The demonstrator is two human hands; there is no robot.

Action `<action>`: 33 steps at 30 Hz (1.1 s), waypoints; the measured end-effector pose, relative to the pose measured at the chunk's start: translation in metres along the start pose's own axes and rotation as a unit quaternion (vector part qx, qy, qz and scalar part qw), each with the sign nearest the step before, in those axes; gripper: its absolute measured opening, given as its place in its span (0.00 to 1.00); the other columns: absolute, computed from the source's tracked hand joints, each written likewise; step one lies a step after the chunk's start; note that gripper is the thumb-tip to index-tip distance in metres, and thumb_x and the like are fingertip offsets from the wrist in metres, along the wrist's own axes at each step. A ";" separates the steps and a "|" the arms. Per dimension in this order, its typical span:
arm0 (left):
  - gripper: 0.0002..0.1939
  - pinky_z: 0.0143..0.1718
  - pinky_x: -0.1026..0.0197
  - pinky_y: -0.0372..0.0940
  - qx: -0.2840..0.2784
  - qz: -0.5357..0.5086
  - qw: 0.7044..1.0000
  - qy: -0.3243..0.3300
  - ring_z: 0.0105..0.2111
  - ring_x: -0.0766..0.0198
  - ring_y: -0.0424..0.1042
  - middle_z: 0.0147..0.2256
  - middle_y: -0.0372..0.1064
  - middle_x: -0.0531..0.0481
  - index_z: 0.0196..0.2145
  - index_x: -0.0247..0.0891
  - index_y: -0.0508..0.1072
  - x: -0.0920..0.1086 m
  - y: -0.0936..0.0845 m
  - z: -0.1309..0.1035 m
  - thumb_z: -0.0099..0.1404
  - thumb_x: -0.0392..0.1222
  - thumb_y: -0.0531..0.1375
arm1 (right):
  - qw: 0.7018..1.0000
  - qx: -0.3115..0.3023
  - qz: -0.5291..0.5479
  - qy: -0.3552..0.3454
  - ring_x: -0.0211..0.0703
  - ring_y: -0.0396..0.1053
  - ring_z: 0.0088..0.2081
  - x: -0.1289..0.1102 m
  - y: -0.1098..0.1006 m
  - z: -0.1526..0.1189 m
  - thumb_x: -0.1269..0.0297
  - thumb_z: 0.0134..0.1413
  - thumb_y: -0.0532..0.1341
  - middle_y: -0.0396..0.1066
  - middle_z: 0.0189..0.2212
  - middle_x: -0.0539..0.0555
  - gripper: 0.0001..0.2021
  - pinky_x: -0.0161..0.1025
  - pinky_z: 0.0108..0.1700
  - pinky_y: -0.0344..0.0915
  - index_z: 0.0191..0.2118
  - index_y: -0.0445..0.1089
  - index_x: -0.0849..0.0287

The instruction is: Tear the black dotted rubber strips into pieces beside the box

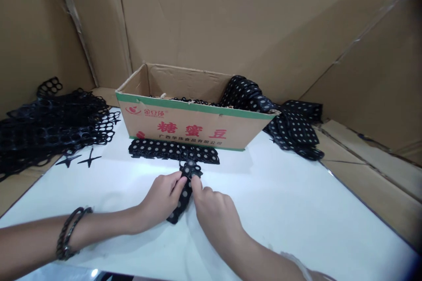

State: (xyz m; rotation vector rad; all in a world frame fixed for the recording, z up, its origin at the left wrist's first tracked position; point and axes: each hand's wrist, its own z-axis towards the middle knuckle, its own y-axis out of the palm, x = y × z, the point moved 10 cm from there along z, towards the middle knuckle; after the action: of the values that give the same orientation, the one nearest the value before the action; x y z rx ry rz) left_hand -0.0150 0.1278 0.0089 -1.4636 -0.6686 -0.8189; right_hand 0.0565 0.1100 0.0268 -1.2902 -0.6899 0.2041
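A black strip with pale round dots [184, 198] lies slantwise on the white table, between my two hands. My left hand [164, 195] pinches its left edge near the upper end, thumb and fingers together. My right hand [214, 208] is closed, with its index fingertip pressed on the strip's upper right side. Small black rings show at the strip's top end, just above my fingertips. Beyond them another black dotted strip [158, 149] lies crosswise along the front of the cardboard box. Its middle touches or nearly touches the upper end of the strip in my hands.
An open cardboard box [194, 125] with a green rim holds black pieces. Dotted black strips [296, 131] spill over its right side. Black ringed netting [56, 123] is heaped at left, near two star-shaped scraps [89, 158]. Cardboard walls [204, 22] surround the white table [280, 210].
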 end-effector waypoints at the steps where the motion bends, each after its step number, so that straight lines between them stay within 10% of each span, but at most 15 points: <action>1: 0.15 0.21 0.66 0.47 -0.001 0.007 1.000 0.004 0.19 0.70 0.53 0.18 0.55 0.56 0.22 0.37 0.58 0.001 0.000 -0.001 0.63 0.45 0.43 | 1.000 0.005 -0.006 -0.003 0.36 0.62 0.18 -0.004 0.000 0.001 0.85 0.43 0.47 0.61 0.18 0.48 0.16 0.33 0.18 0.40 0.38 0.57 0.61; 9: 0.15 0.23 0.67 0.50 -0.013 -0.043 0.999 0.000 0.22 0.69 0.55 0.20 0.56 0.56 0.23 0.37 0.58 0.001 -0.001 0.004 0.63 0.46 0.43 | 0.995 -0.043 0.090 0.022 0.39 0.63 0.18 0.010 0.014 0.013 0.80 0.46 0.48 0.64 0.17 0.47 0.16 0.35 0.18 0.39 0.42 0.54 0.59; 16: 0.17 0.23 0.67 0.52 -0.043 -0.081 0.996 -0.005 0.21 0.69 0.57 0.19 0.56 0.55 0.22 0.36 0.59 0.001 0.004 0.002 0.61 0.49 0.46 | 0.971 -0.071 0.188 0.130 0.40 0.63 0.21 0.080 0.025 0.014 0.72 0.54 0.43 0.63 0.18 0.50 0.08 0.34 0.20 0.40 0.36 0.56 0.58; 22: 0.19 0.20 0.64 0.62 -0.116 -0.303 0.937 -0.129 0.20 0.64 0.66 0.23 0.66 0.52 0.36 0.37 0.63 -0.014 0.023 0.003 0.60 0.55 0.46 | 0.944 -0.070 0.321 0.037 0.35 0.55 0.18 0.058 0.016 0.004 0.63 0.59 0.38 0.58 0.16 0.46 0.11 0.32 0.21 0.42 0.31 0.54 0.56; 33: 0.19 0.24 0.64 0.63 -0.109 -0.307 0.939 -0.111 0.23 0.65 0.67 0.26 0.69 0.48 0.33 0.34 0.67 -0.009 0.021 0.006 0.60 0.53 0.47 | 0.975 -0.089 0.201 -0.003 0.36 0.56 0.17 0.040 0.023 -0.001 0.72 0.53 0.44 0.58 0.15 0.47 0.06 0.33 0.20 0.38 0.33 0.56 0.57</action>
State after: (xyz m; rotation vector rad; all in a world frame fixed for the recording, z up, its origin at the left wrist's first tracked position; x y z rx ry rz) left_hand -0.0026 0.1329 -0.0103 -1.5767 -1.2782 -1.2460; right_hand 0.0936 0.1367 0.0193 -1.5965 -0.4529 0.4849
